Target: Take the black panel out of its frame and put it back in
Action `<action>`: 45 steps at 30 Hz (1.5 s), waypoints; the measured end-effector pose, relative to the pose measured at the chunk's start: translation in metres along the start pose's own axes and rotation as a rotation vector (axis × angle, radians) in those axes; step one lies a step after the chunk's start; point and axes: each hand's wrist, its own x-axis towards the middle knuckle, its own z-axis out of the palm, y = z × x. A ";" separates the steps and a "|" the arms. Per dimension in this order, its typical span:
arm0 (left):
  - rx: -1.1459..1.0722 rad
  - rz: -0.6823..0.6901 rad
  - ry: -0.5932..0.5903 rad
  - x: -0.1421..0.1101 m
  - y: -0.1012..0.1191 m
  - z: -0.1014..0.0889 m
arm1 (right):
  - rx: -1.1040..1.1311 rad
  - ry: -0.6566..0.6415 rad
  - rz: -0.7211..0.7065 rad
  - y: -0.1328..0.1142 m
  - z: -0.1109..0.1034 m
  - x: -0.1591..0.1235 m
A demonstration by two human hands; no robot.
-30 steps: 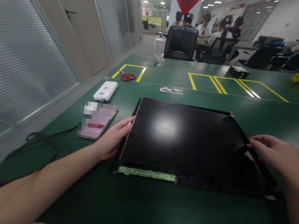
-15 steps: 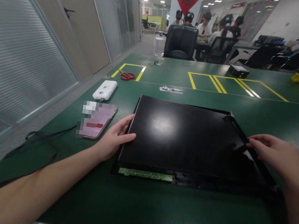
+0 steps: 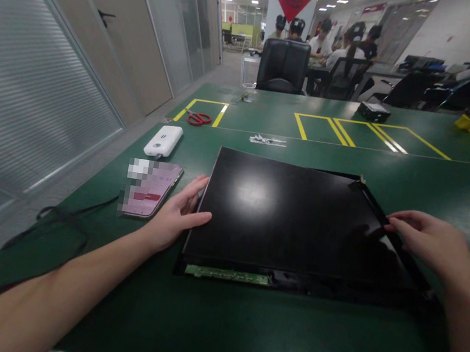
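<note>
A glossy black LCD panel [image 3: 273, 217] lies over a black frame [image 3: 374, 205] on the green table, its left side lifted slightly above the frame. My left hand [image 3: 176, 214] grips the panel's left edge, thumb on top and fingers at the side. At the right, my right hand [image 3: 425, 234] pinches the rim of the frame between thumb and fingers. Along the near edge shows a green circuit board strip [image 3: 226, 275]. The undersides of panel and frame are hidden.
Left of the panel lie a partly pixelated phone [image 3: 156, 188], a white power bank [image 3: 163, 140] and a black cable [image 3: 66, 212]. Red-handled scissors [image 3: 199, 119], white scraps [image 3: 267, 140] and a black box [image 3: 373, 111] are farther back. Several people sit beyond the table.
The panel's left edge has risen a little and shifted slightly left with my left hand. My right hand stays at the frame's right rim.
</note>
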 end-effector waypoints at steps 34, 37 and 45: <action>-0.229 -0.079 -0.102 0.002 -0.001 -0.008 | 0.973 0.023 0.201 -0.008 -0.003 -0.007; -0.259 -0.090 -0.071 0.003 0.002 -0.006 | 1.028 0.029 0.219 -0.014 -0.014 -0.016; -0.251 -0.070 -0.032 0.004 0.007 -0.002 | 0.945 0.017 0.008 -0.019 -0.021 -0.040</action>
